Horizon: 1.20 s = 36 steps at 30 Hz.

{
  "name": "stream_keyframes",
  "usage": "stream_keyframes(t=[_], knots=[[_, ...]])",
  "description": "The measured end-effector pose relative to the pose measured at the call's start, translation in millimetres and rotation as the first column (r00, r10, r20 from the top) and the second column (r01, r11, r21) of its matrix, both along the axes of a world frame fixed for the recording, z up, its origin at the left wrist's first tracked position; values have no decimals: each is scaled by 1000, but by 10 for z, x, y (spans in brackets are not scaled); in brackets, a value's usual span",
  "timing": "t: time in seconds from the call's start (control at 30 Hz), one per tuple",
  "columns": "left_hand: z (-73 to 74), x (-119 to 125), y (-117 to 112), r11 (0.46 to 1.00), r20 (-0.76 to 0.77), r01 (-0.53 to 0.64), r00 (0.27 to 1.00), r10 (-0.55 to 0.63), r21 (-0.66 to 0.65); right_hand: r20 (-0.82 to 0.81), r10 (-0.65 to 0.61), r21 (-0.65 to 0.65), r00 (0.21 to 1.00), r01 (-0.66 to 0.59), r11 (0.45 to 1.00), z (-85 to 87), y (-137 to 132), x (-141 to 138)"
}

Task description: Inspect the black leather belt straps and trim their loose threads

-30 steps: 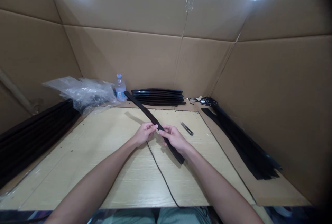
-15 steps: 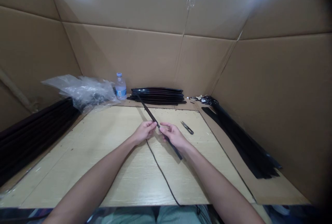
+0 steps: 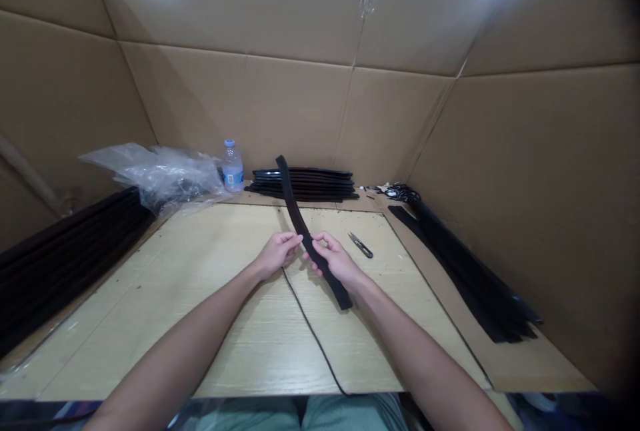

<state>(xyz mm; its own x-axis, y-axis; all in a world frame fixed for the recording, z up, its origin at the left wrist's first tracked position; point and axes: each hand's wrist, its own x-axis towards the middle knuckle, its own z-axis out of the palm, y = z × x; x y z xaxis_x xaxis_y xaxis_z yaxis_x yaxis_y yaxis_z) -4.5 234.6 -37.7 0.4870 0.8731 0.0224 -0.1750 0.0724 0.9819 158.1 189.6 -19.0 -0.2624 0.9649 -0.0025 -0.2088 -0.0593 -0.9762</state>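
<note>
A long, flat black strip (image 3: 295,210) slants across the middle of the view, raised above the table. Its far end bends upward in front of the stack at the back. My left hand (image 3: 278,253) pinches the strip's left edge between thumb and fingertips. Around its lower half closes my right hand (image 3: 337,260), thumb on top and fingers partly hidden beneath. A thin dark cord (image 3: 314,334) runs from beneath my left hand down to the table's front edge; whether that hand also grips it, I cannot tell. Thread snips (image 3: 361,245) lie just right of my right hand.
Stacked black strips (image 3: 305,184) lie at the back beside a water bottle (image 3: 233,168) and a crumpled plastic bag (image 3: 167,174). More dark strips (image 3: 65,261) line the left side, and a black bundle (image 3: 465,271) the right. Cardboard walls (image 3: 290,98) enclose the wooden table (image 3: 165,298).
The strip has turned from edge-on to showing its broad face, and its far end has risen and swung slightly right. My right fingers have shifted around it; my left hand has stayed nearly in place.
</note>
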Motion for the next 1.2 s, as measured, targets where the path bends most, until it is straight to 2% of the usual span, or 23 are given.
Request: stream_keyframes(t=[0.1, 0.2, 0.37, 0.5, 0.6, 0.77, 0.9, 1.03, 1.2], knots=[[18, -4, -8, 1000, -22, -23, 999, 24, 10, -14, -10, -19, 1000, 10, 1000, -14, 2, -6], [23, -3, -20, 998, -51, -36, 998, 38, 47, 51, -42, 22, 998, 41, 999, -22, -19, -9], [2, 0, -24, 999, -48, -2, 999, 4, 53, 109, 3, 108, 994, -15, 994, -10, -35, -9], [-12, -6, -14, 998, -56, -12, 998, 16, 64, 78, 9, 67, 997, -14, 998, 4, -13, -15], [-22, -7, 3, 998, -37, -21, 999, 23, 56, 62, -33, 63, 998, 29, 998, -3, 17, -18], [-30, 1, 18, 999, -30, -28, 999, 30, 41, 107, -57, 86, 993, 48, 995, -17, 27, -16], [-3, 11, -12, 1000, -32, -5, 999, 6, 28, 129, -32, 86, 991, 21, 996, -7, -12, -1], [24, 24, -38, 998, -41, 22, 999, -20, 57, 69, 33, 47, 997, -37, 998, 15, -47, 10], [9, 25, -21, 998, -37, -13, 999, 15, 60, 20, 44, 48, 999, -45, 998, 50, -27, 11]])
